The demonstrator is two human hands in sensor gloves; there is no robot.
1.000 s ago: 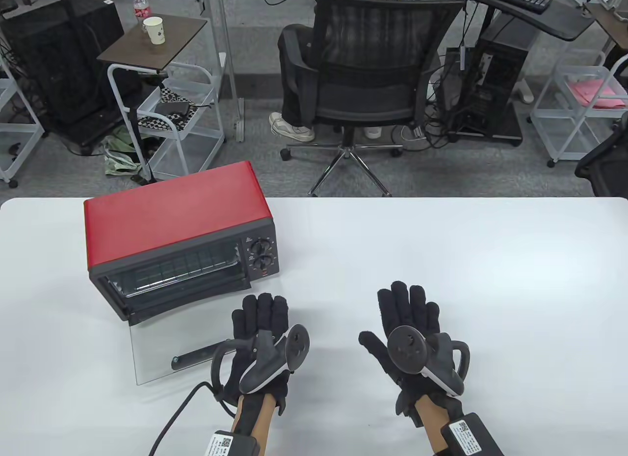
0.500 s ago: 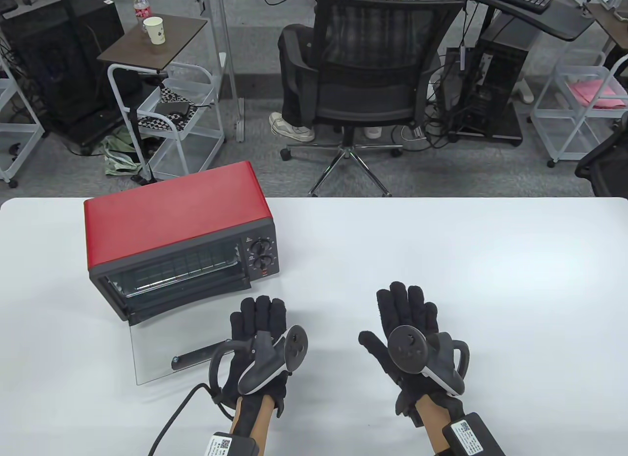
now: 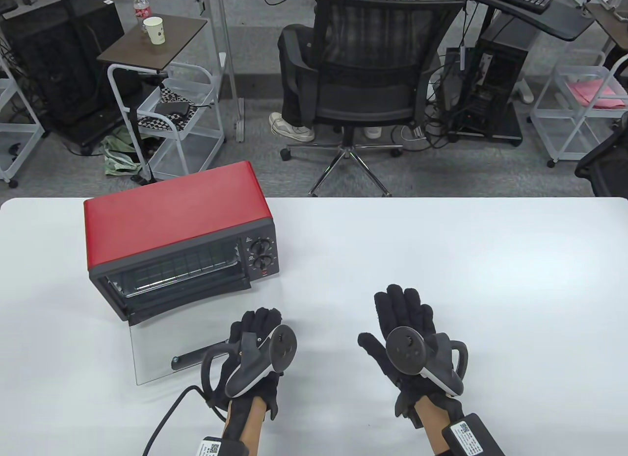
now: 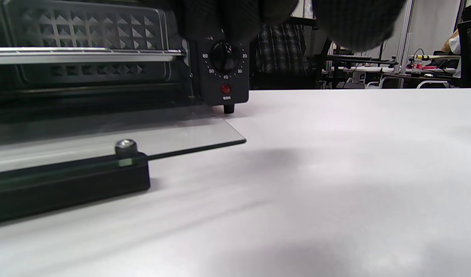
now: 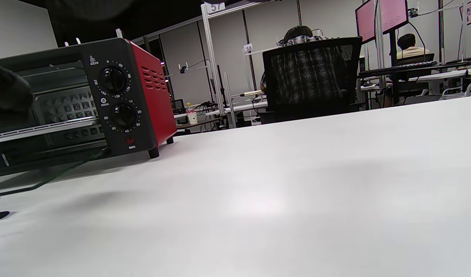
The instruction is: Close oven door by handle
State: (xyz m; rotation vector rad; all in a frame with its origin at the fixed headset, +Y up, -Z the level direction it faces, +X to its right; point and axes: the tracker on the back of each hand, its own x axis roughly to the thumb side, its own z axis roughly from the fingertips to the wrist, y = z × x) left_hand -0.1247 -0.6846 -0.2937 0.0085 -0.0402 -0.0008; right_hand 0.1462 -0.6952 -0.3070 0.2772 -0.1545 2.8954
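Observation:
A red toaster oven (image 3: 171,220) stands at the left of the white table, also in the right wrist view (image 5: 135,96). Its glass door (image 3: 162,348) lies folded down flat, open. The black bar handle (image 3: 196,359) runs along the door's front edge, also in the left wrist view (image 4: 66,184). My left hand (image 3: 255,328) hovers just right of the handle's right end, fingers curling, holding nothing. My right hand (image 3: 402,314) lies flat and open on the table, well right of the oven, empty.
The oven's two knobs (image 3: 260,254) face me at its right side. A black cable (image 3: 167,417) trails from my left wrist across the table's front. An office chair (image 3: 373,73) and carts stand beyond the table's far edge.
My left hand has drawn back and a little left toward the handle's end, and its fingers have curled. My right hand has barely shifted.

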